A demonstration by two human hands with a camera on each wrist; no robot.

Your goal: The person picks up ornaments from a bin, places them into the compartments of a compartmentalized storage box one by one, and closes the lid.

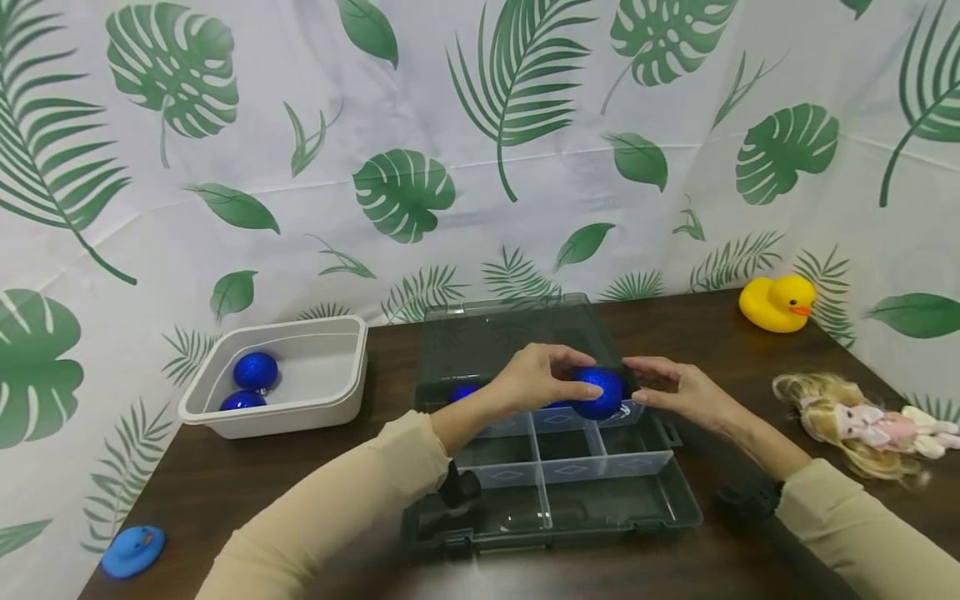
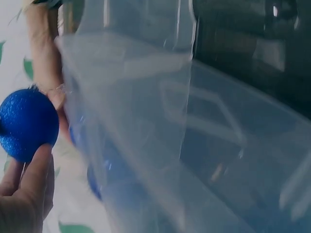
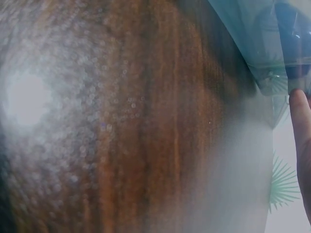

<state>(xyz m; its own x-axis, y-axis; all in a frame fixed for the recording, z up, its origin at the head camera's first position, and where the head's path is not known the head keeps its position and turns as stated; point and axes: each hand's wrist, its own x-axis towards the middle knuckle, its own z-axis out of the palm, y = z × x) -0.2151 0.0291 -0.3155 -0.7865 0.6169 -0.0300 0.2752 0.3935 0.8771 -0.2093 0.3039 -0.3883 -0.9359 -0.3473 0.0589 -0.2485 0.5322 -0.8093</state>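
Note:
A glittery blue Christmas ball is pinched between the thumb and fingers of my left hand, above the back row of a dark see-through compartment case. In the left wrist view the same ball shows its metal cap at the top. My right hand is just right of the ball, its fingers extended at the case's back right corner, holding nothing. Another blue ball sits in the back row, partly behind my left hand. Clear dividers split the case's front part.
The case's lid leans open at the back. Left of it, a white tub contains two blue balls. A blue toy duck lies front left; a yellow rubber duck and a blond doll are on the right.

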